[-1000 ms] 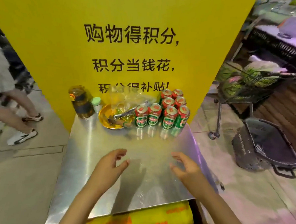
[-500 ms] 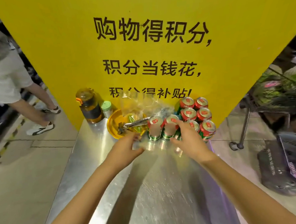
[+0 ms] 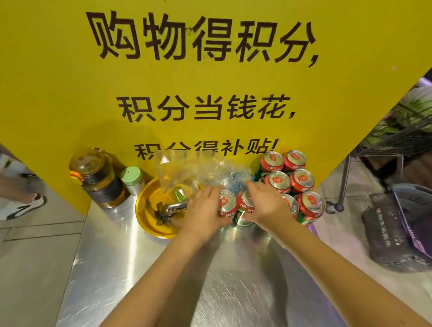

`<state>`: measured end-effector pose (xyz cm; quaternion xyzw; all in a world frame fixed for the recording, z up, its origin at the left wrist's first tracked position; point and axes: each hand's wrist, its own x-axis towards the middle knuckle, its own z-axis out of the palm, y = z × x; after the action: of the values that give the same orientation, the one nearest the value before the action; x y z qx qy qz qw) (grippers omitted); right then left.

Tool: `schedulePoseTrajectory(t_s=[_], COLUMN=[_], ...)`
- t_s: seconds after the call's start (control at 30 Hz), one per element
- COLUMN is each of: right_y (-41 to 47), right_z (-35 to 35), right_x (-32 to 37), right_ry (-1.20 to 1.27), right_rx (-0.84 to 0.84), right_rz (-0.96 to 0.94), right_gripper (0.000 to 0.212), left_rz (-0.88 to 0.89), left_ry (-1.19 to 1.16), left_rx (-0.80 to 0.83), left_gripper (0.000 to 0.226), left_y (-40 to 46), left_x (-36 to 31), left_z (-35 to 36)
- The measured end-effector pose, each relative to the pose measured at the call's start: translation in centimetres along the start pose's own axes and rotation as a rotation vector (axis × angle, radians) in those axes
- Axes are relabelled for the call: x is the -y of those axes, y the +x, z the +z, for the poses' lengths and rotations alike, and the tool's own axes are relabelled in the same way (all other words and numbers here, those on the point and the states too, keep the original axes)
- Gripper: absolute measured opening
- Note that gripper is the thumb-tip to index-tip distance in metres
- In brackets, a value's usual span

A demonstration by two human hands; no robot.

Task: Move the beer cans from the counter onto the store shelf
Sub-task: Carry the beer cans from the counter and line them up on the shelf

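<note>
1. Steel, brushed and shiny, is the surface of the table [image 3: 111, 281], and a yellow sign board [image 3: 55, 71] with black Chinese characters is placed upright at its far edge.
2. Red and green beer cans [image 3: 298, 181] are grouped upright on the table, at the far right, just in front of the board.
3. The front left can [image 3: 227, 204] is gripped by the left hand [image 3: 202, 211]; its fingers are curled around the side of the can.
4. The can beside it [image 3: 244, 204] is held by the right hand [image 3: 268, 205], with the fingers wrapped over its top and side.
5. Both cans are seen touching the table and each other.
6. A yellow bowl [image 3: 150, 216] with metal tongs [image 3: 173, 207] inside is located just left of the left hand.
7. A crumpled clear plastic bag [image 3: 185, 170] is seen above the bowl.
8. An amber bottle [image 3: 98, 179] and a small green-lidded jar [image 3: 133, 180] are standing near the board on the left.
9. A dark shopping basket [image 3: 398, 228] is seen on the floor at the right.
</note>
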<state>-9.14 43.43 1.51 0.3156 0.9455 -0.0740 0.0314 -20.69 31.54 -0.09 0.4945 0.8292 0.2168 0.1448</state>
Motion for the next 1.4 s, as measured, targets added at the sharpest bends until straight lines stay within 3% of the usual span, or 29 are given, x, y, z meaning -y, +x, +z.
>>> schedulePoseTrajectory(t_s=[0.17, 0.43, 0.57, 0.73, 0.9, 1.13, 1.4], right_y=[-0.6, -5.4, -9.8, -16.3, -21.6, -27.0, -32.0], right_z=[-0.2, 0.0, -0.5, -0.9, -0.9, -1.3, -4.8], right_x=[0.2, -0.4, -0.6, -1.1, -0.4, 2.1, 9.6], right_ry=[0.004, 0.112, 0.275, 0.557, 0.829, 1.039, 1.203], right_rx=[-0.053, -0.188, -0.126, -0.050, -0.038, 0.077, 0.309], right_rz=[-0.012, -0.154, -0.109, -0.022, 0.016, -0.103, -0.445], right_gripper=[0.062, 0.063, 0.054, 0.079, 0.082, 0.078, 0.066], left_rz=[0.026, 0.061, 0.061, -0.021, -0.182, -0.386, -0.544], left_ry=[0.034, -0.094, -0.240, -0.433, -0.566, -0.651, -0.728], left_rx=[-0.074, -0.174, -0.172, -0.223, -0.336, -0.536, -0.861], left_gripper=[0.076, 0.072, 0.069, 0.065, 0.063, 0.073, 0.071], left_y=[-0.4, -5.1, -9.6, -15.8, -22.4, -32.5, -45.8], left_x=[0.1, -1.5, -3.4, -5.2, -7.0, -9.8, -11.7], left_z=[-0.2, 0.1, 0.8, 1.2, 0.5, -0.3, -3.4])
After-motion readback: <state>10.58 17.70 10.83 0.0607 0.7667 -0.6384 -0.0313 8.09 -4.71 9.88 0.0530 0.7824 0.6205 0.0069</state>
